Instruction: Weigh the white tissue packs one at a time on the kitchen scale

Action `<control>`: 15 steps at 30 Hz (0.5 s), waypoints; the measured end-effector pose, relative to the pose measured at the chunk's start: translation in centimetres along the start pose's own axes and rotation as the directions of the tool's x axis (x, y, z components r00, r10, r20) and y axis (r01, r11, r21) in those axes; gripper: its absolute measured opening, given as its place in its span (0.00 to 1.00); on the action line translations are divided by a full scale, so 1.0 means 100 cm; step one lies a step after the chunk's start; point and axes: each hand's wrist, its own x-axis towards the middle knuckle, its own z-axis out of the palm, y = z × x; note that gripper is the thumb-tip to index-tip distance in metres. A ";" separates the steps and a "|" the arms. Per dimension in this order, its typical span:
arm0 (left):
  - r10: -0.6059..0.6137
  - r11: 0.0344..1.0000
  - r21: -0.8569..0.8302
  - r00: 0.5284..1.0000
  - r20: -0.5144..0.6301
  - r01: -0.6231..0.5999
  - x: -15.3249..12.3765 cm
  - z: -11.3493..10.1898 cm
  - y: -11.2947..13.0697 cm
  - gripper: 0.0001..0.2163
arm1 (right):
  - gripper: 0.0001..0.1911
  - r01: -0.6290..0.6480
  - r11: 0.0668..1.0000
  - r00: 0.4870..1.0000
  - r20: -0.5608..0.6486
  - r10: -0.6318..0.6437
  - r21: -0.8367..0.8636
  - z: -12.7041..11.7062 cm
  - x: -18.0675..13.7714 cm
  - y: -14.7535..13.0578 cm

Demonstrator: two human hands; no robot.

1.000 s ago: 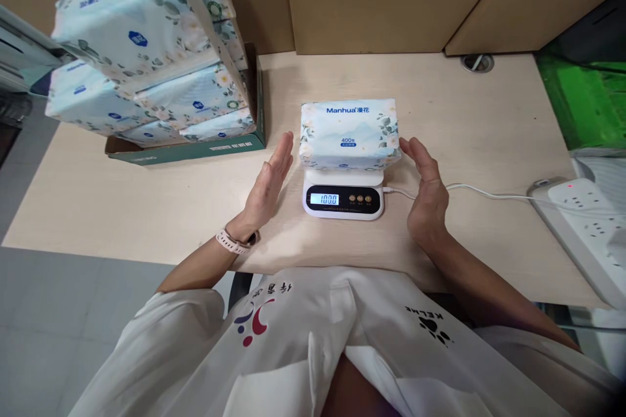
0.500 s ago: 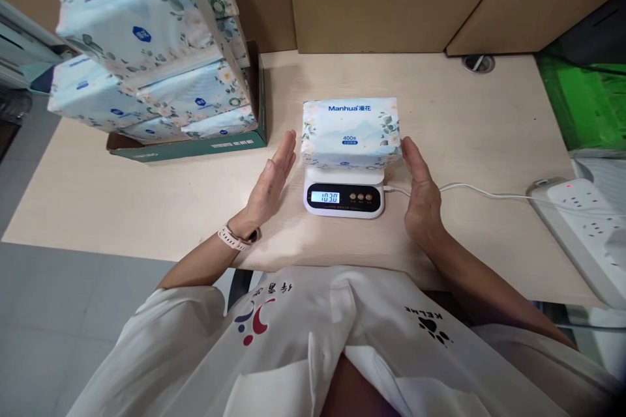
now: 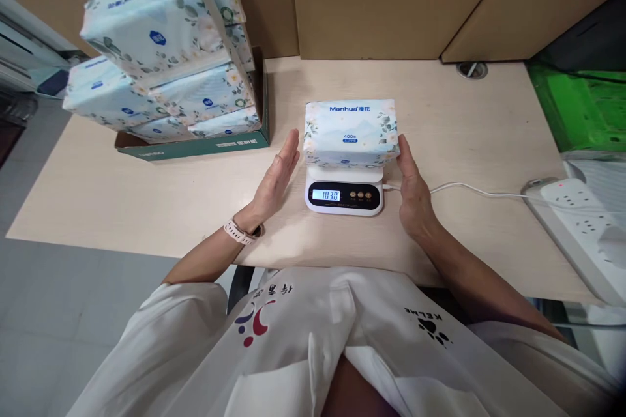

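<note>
A pale blue floral pack of tissues (image 3: 351, 130) rests on a white digital scale (image 3: 345, 174). The scale's lit display reads about 1030; whether a decimal point stands in it I cannot tell. Just left of the pack, my left hand (image 3: 276, 179) is held upright with fingers stretched out, a small gap between it and the pack. On the other side, my right hand (image 3: 415, 192) is also straight-fingered, its fingertips very near or touching the pack's right edge. Neither hand grips anything.
A green open carton (image 3: 205, 146) at the left back holds several stacked tissue packs (image 3: 156, 26). A white cable (image 3: 469, 188) runs from the scale toward a power strip (image 3: 581, 215) on the right. Behind the table (image 3: 205, 208) stand brown panels (image 3: 372, 6); a green tray (image 3: 577, 104) is at right.
My right hand has come slightly closer to the pack. My left hand has hardly moved, and the view has shifted a little. The pack remains on the scale, with the same reading.
</note>
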 end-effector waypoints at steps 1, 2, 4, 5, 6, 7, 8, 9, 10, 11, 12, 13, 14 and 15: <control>0.003 1.000 -0.002 1.000 0.002 -0.003 0.000 0.000 0.000 0.46 | 0.48 -0.007 1.000 1.000 0.000 0.007 0.006 0.001 0.000 0.001; 0.006 1.000 -0.003 1.000 0.003 -0.006 0.000 0.001 -0.001 0.46 | 0.49 -0.012 1.000 1.000 0.001 0.012 0.013 0.001 0.000 0.001; 0.016 1.000 0.000 1.000 0.012 -0.016 0.000 0.001 -0.002 0.45 | 0.49 -0.013 1.000 1.000 0.000 0.012 0.026 0.002 0.001 0.002; 0.021 1.000 0.005 1.000 0.016 -0.021 0.000 0.001 -0.002 0.44 | 0.49 -0.009 0.999 1.000 -0.002 0.009 0.031 0.003 0.001 0.003; 0.026 1.000 0.011 0.999 0.020 -0.026 0.000 0.002 -0.003 0.43 | 0.49 -0.006 0.999 1.000 -0.007 0.006 0.034 0.003 0.001 0.003; 0.029 0.999 0.016 0.999 0.022 -0.029 0.001 0.002 -0.003 0.43 | 0.48 0.000 0.999 1.000 -0.012 0.001 0.034 0.003 0.001 0.003; 0.031 0.999 0.020 0.999 0.021 -0.031 0.001 0.002 -0.004 0.42 | 0.48 0.005 0.999 1.000 -0.019 -0.005 0.034 0.004 0.001 0.003; 0.032 0.999 0.023 0.999 0.019 -0.032 0.001 0.002 -0.004 0.42 | 0.47 0.010 0.999 1.000 -0.026 -0.009 0.033 0.004 0.001 0.004; 0.033 0.999 0.023 0.999 0.015 -0.034 0.001 0.002 -0.005 0.42 | 0.47 0.014 0.999 0.999 -0.031 -0.013 0.032 0.004 0.002 0.004; 0.034 0.999 0.023 0.999 0.012 -0.035 0.001 0.002 -0.006 0.42 | 0.46 0.014 0.999 0.999 -0.035 -0.013 0.033 0.004 0.002 0.004; 0.037 0.999 0.022 0.999 0.008 -0.037 0.002 0.001 -0.007 0.42 | 0.46 0.013 0.999 0.999 -0.036 -0.012 0.034 0.004 0.002 0.005; 0.039 0.999 0.019 0.999 0.004 -0.040 0.002 0.001 -0.008 0.43 | 0.45 0.009 0.999 0.999 -0.038 -0.008 0.038 0.003 0.002 0.005; 0.040 0.999 0.015 0.999 -0.001 -0.040 0.003 0.000 -0.009 0.43 | 0.45 0.005 0.999 0.999 -0.040 -0.003 0.043 0.003 0.003 0.005; 0.039 0.999 0.010 0.999 -0.005 -0.039 0.003 0.000 -0.011 0.44 | 0.45 0.001 0.999 0.999 -0.042 0.001 0.049 0.003 0.004 0.005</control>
